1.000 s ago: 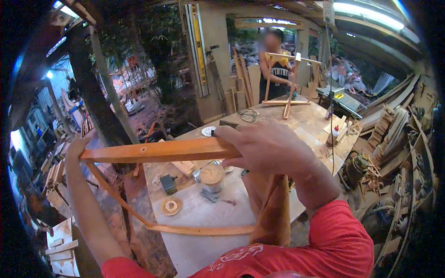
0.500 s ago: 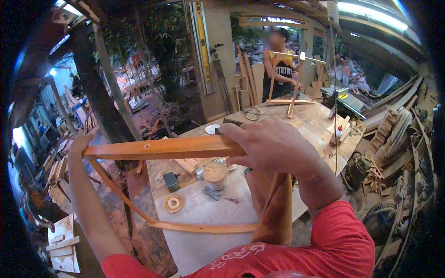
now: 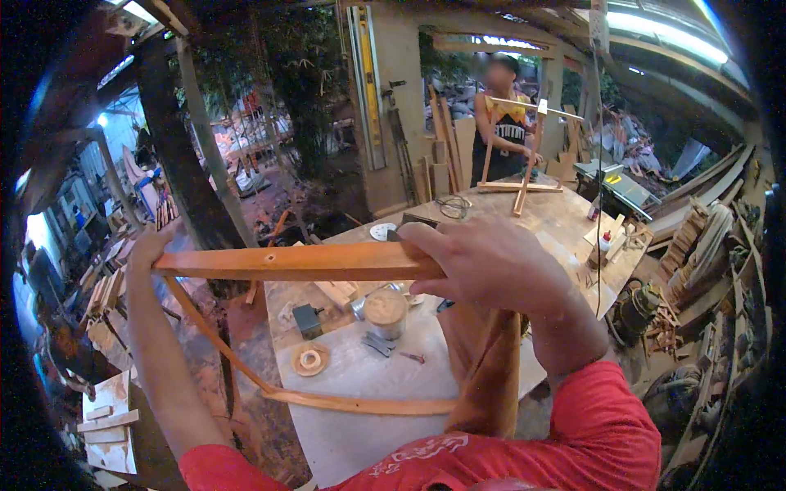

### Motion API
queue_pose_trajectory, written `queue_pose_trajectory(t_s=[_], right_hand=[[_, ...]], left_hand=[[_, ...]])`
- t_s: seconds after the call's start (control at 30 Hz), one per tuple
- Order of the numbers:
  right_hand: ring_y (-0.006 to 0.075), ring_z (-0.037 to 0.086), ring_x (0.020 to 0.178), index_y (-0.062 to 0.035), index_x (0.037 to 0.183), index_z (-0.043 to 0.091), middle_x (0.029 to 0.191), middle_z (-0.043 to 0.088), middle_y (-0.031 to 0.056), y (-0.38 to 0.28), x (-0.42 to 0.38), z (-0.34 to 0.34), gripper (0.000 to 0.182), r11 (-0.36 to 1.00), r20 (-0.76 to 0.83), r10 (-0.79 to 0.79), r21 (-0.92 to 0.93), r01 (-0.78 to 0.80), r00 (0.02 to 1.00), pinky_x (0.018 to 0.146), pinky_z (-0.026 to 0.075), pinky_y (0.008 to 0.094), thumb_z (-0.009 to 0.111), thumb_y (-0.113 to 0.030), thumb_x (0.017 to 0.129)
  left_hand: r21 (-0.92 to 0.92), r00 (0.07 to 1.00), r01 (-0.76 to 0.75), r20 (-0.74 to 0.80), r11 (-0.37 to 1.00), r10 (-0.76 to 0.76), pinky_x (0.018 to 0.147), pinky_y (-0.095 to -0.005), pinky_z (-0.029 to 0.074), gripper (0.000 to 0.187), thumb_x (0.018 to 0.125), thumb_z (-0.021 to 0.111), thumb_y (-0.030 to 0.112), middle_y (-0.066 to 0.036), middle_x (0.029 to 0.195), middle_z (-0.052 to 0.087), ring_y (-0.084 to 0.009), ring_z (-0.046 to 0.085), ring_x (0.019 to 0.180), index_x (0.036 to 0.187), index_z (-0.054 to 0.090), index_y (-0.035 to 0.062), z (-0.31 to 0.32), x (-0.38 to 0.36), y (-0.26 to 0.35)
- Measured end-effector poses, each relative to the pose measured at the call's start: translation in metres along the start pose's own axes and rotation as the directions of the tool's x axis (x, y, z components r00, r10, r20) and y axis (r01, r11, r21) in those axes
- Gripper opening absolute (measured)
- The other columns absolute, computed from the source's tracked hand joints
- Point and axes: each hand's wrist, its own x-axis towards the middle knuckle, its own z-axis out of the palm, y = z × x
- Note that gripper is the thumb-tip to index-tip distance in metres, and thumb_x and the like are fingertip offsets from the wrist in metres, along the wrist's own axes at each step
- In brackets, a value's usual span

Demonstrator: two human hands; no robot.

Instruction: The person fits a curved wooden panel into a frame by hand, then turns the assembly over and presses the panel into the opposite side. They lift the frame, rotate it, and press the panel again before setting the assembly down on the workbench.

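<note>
An orange-brown wooden frame with a long, slightly curved top rail spans the space in front of me. At the rail's far left end, my left hand is closed around the wood, its fingers partly hidden. My right hand grips the rail's right end, fingers over the top and thumb below. A small dark edge shows by its fingertips; I cannot tell whether the hand holds it. Lower down, the frame's bottom rail crosses over the table near my red shirt.
On the worktable are a jar of tan paste, a dark square block, a tape roll and a dark clamp-like piece. Across the table a person stands behind another wooden frame. Wood scraps lie at right.
The whole view has shifted slightly, so the table and the other person sit a little further right and lower. Both hands keep their hold on the wooden frame.
</note>
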Motion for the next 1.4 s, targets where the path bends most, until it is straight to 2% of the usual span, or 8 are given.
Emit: queue_pose_trajectory(t_s=[0.3,0.63,0.8,0.9,1.1,1.17,1.3,1.4], right_hand=[[0.0360,0.062,0.081,-0.0138,0.112,0.047,0.086,0.064,0.0137,-0.004,-0.001,-0.003,0.045,0.999,0.045,0.044,0.023,-0.045,0.998,0.067,0.048,0.0462,0.065,-0.038,0.079],[0.0360,0.062,0.082,-0.0145,0.118,0.047,0.087,0.064,0.0145,-0.004,-0.002,-0.003,0.049,1.000,0.038,0.023,0.014,-0.024,0.999,0.069,0.049,0.0461,0.064,-0.040,0.079],[0.0358,0.062,0.081,-0.0149,0.117,0.047,0.087,0.064,0.0143,-0.005,-0.001,-0.003,0.049,1.000,0.037,0.030,0.007,-0.031,0.999,0.068,0.049,0.0455,0.065,-0.041,0.079],[0.0355,0.062,0.081,-0.0146,0.116,0.047,0.088,0.064,0.0131,-0.005,-0.001,-0.004,0.049,1.000,0.047,0.025,0.004,-0.025,0.999,0.068,0.049,0.0449,0.065,-0.039,0.078],[0.0311,0.061,0.095,-0.0098,0.121,0.050,0.101,0.064,0.0131,-0.007,0.005,-0.004,0.056,0.993,0.116,0.104,0.042,-0.109,0.988,0.081,0.048,0.0407,0.068,-0.031,0.074],[0.0316,0.061,0.096,-0.0111,0.121,0.051,0.103,0.064,0.0130,-0.006,0.005,0.003,0.057,1.000,-0.071,0.000,0.008,0.000,0.998,0.080,0.048,0.0413,0.071,-0.031,0.071],[0.0344,0.061,0.094,-0.0155,0.120,0.050,0.103,0.064,0.0138,-0.014,0.009,0.001,0.059,0.988,0.013,0.137,0.068,-0.137,0.991,0.078,0.048,0.0421,0.075,-0.024,0.067],[0.0354,0.063,0.089,-0.0123,0.122,0.049,0.101,0.064,0.0158,-0.005,0.006,0.007,0.059,1.000,-0.077,0.009,-0.017,-0.010,0.997,0.077,0.050,0.0437,0.072,-0.030,0.071]], left_hand=[[0.124,0.995,0.060,0.074,0.990,-0.070,0.102,-0.0348,0.034,0.086,0.076,0.060,0.043,-0.028,0.133,0.042,-0.0342,0.046,0.123,0.134,0.030,-0.0116,0.002,0.011,-0.005],[0.154,0.998,0.067,-0.001,0.986,-0.068,0.098,-0.0408,0.039,0.084,0.076,0.060,0.041,-0.031,0.119,0.053,-0.0383,0.052,0.113,0.136,0.028,-0.0077,0.005,0.013,-0.013],[0.003,1.000,-0.007,0.010,1.000,0.007,0.098,-0.0411,0.038,0.083,0.076,0.059,0.042,-0.031,0.120,0.052,-0.0385,0.052,0.115,0.136,0.030,-0.0070,0.023,0.042,-0.047],[0.127,0.995,0.086,0.029,0.988,-0.090,0.099,-0.0399,0.038,0.084,0.075,0.060,0.044,-0.028,0.124,0.051,-0.0384,0.050,0.116,0.137,0.030,-0.0051,0.005,0.016,-0.009],[0.148,1.000,-0.016,0.021,0.989,0.013,0.097,-0.0404,0.040,0.080,0.075,0.061,0.049,-0.024,0.124,0.052,-0.0361,0.052,0.115,0.131,0.040,-0.0037,0.005,-0.010,0.005],[0.146,0.998,0.012,0.067,0.989,-0.022,0.097,-0.0406,0.040,0.078,0.074,0.061,0.050,-0.023,0.124,0.053,-0.0353,0.053,0.115,0.129,0.044,-0.0032,-0.001,-0.014,0.014],[0.088,0.979,0.133,0.144,0.987,-0.145,0.096,-0.0409,0.041,0.076,0.074,0.062,0.053,-0.020,0.125,0.054,-0.0337,0.054,0.114,0.125,0.050,-0.0022,-0.012,-0.015,0.029],[0.076,0.979,0.191,0.063,0.979,-0.196,0.093,-0.0428,0.043,0.070,0.074,0.062,0.054,-0.020,0.120,0.057,-0.0320,0.056,0.110,0.115,0.059,-0.0025,-0.003,-0.007,0.023]])
